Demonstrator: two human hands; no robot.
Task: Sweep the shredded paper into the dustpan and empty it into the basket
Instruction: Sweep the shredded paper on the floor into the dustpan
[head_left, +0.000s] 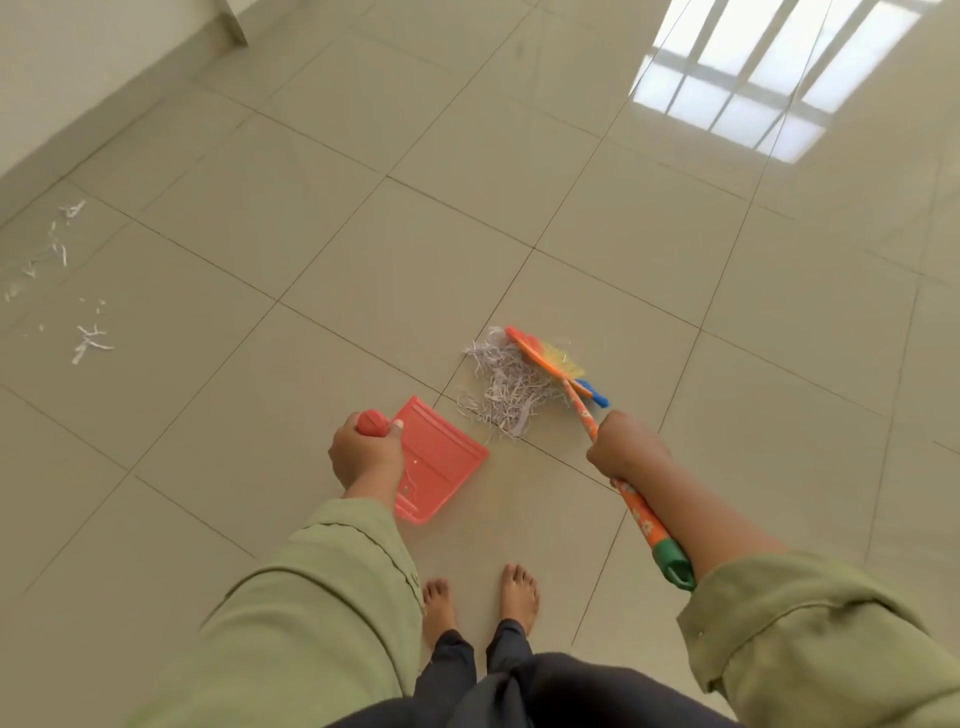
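Note:
A pile of pale shredded paper (506, 387) lies on the tiled floor just ahead of me. My right hand (626, 449) grips the orange flowered handle of a broom (550, 361), whose colourful bristles rest against the far right side of the pile. My left hand (366, 452) grips the round top of the handle of a red dustpan (441, 460), which is tilted with its lip close to the near left side of the pile. A few shreds sit inside the pan. No basket is in view.
More loose shreds (78, 291) are scattered on the floor at far left, near a pale wall (78, 78). My bare feet (480, 597) stand behind the dustpan. A bright window reflection (763, 78) lies on the tiles at upper right.

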